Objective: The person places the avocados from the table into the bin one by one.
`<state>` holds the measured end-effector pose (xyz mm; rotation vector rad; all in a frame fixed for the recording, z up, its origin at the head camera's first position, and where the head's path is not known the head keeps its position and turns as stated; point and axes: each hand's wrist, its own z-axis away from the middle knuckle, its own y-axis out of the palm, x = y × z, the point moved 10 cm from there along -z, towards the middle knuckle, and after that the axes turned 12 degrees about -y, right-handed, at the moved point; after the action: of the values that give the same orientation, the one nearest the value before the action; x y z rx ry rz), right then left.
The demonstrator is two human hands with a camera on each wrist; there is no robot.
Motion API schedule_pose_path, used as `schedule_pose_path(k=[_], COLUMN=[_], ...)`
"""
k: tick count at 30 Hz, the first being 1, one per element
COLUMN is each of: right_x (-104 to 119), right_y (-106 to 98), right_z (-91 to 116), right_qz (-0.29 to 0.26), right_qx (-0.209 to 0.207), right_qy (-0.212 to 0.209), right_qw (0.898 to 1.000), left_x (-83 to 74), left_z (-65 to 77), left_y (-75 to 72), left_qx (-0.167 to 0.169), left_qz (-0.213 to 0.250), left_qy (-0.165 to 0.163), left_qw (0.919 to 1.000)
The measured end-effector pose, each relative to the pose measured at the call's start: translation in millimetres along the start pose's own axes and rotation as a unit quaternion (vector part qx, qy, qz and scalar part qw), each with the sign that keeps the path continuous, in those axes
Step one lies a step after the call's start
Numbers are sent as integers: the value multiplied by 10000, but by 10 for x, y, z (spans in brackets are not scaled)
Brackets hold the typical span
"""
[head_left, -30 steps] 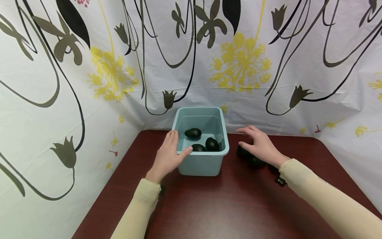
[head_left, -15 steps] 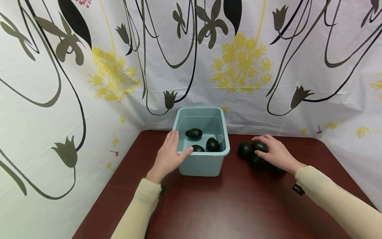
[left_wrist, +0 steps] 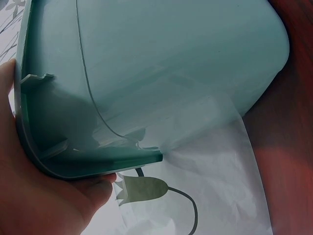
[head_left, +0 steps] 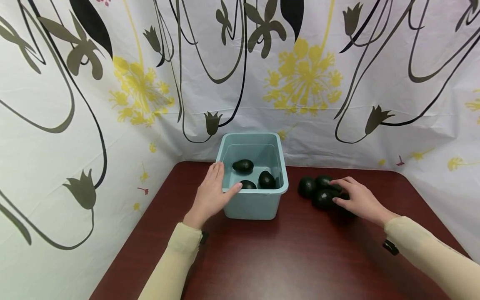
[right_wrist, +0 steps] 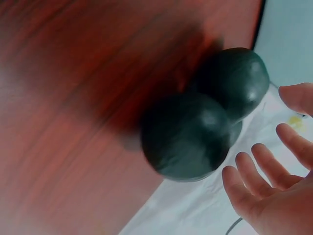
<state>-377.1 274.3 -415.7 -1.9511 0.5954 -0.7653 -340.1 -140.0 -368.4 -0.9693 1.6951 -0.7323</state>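
In the head view a pale blue plastic bin (head_left: 252,205) stands on the table with several dark green avocados (head_left: 243,166) inside. My left hand (head_left: 211,196) rests at its front left corner, straight fingers along the left side and the thumb across the front rim. The left wrist view shows that corner of the bin (left_wrist: 161,68) from outside. To the right of the bin lies a cluster of several avocados (head_left: 323,199). My right hand (head_left: 361,201) hovers over the right part of it, fingers loosely bent, thumb overlapping one avocado. In the right wrist view its fingers (right_wrist: 266,166) are spread beside the avocados (right_wrist: 186,137).
The dark reddish table (head_left: 292,258) reaches toward me in front of the bin. A white patterned curtain (head_left: 232,96) hangs close behind the table's back edge and along the left side.
My right hand has drawn back to the right across the avocado cluster, showing more of it. My left hand has stayed at the bin's corner.
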Motion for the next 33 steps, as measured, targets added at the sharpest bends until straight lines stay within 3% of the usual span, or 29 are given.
schedule_pose_path(k=[5,18,28,33], right_x=[-64,-342,-423,-474], right_y=[-16,31,55,71], right_z=[123,409,548,596], right_qz=[70,370,381,296], right_qx=[-38,44,-430,-469], right_qy=[98,1131,1189,1306], right_qw=[9999,9929,9912,9899], left_x=[-4,-22,-4,-16], left_z=[-4,-1,7,7], left_y=[1,-20,28,3], left_qx=[6,-42,11,-23], left_qz=[18,-5,-15,-33], left_qy=[4,34,-20,0], left_qw=[10000,10000,10000,10000])
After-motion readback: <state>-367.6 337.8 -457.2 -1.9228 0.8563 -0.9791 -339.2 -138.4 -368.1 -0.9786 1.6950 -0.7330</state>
